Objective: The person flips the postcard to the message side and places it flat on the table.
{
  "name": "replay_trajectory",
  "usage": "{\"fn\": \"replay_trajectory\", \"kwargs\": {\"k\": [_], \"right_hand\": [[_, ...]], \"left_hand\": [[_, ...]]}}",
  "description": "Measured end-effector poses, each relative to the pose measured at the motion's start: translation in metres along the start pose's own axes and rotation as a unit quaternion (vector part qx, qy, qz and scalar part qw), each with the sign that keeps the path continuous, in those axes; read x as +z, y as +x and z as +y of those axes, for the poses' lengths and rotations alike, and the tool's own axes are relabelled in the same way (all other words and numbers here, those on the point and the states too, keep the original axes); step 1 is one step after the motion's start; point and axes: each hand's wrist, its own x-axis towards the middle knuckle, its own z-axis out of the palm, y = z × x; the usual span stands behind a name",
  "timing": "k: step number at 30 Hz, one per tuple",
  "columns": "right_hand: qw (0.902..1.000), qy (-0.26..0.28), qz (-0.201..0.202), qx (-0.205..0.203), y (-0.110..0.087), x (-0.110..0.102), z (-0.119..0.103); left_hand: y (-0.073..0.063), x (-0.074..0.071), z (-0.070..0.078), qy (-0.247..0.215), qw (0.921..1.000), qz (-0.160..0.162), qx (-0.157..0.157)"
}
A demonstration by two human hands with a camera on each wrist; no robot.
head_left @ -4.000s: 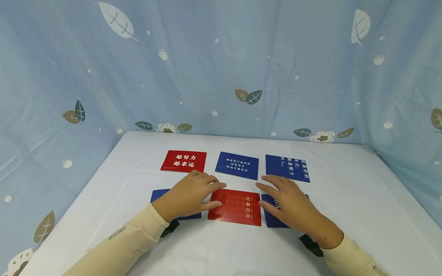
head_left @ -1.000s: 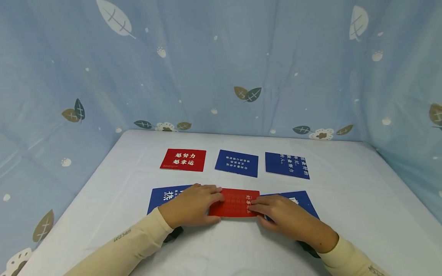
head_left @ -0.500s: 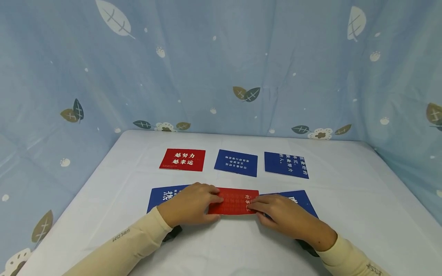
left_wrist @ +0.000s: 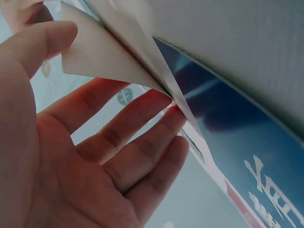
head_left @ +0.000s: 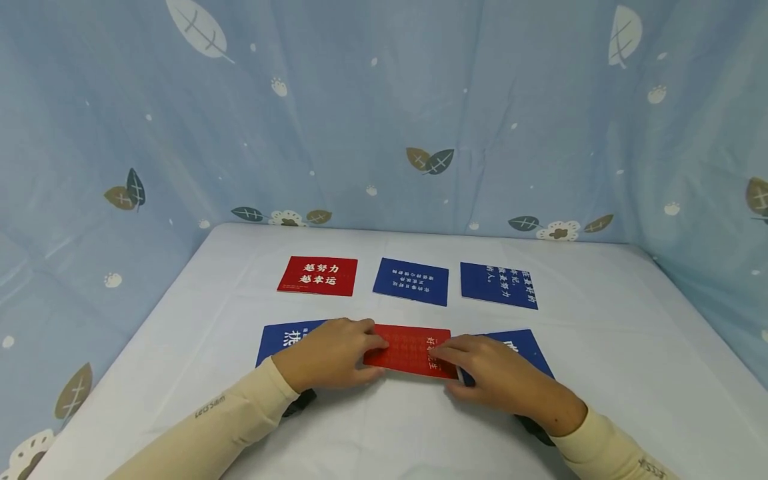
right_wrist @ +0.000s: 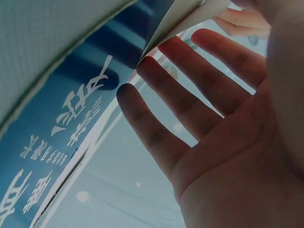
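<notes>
A glossy red card [head_left: 405, 348] with white characters lies in the middle of the near row, its near edge lifted off the cloth. My left hand [head_left: 327, 353] pinches its left end, fingers on top and thumb under the near edge. At the other end my right hand [head_left: 501, 377] holds the near corner, fingertips on the printed face. The left wrist view shows the card's pale underside [left_wrist: 90, 54] between thumb and fingers. My forearms and hands partly cover two blue cards, one at left [head_left: 279, 339] and one at right [head_left: 531, 347].
Behind, a far row holds a red card [head_left: 318, 277], a blue card [head_left: 411, 282] and another blue card [head_left: 498, 285]. White cloth covers the table [head_left: 384, 433]. A blue leaf-print curtain [head_left: 360, 100] encloses the back and sides.
Four seconds ago both hands hovered spread over the flat red card. Now they grip its ends with the near edge raised. In the last half second its right near corner has come toward me.
</notes>
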Motion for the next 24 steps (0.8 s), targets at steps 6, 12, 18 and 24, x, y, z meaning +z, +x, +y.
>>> {"fn": "replay_trajectory", "kwargs": {"k": [6, 12, 18, 24], "right_hand": [[0.9996, -0.013, 0.022, -0.011, 0.0007, 0.0014, 0.0017], [0.9989, -0.023, 0.041, 0.001, -0.0005, 0.0018, 0.0032], [0.9992, -0.02, 0.035, 0.002, -0.0009, 0.0027, 0.0041], [0.999, -0.018, 0.041, -0.003, -0.0004, 0.0019, 0.0047]], "left_hand": [[0.0011, -0.0004, -0.0015, -0.001, 1.0, -0.001, 0.005], [0.0013, -0.0007, -0.0019, -0.008, 0.9999, -0.009, -0.003], [0.0011, -0.0007, -0.0016, -0.012, 0.9998, -0.017, -0.007], [0.0013, -0.0018, -0.0015, -0.004, 0.9997, -0.019, -0.012]]}}
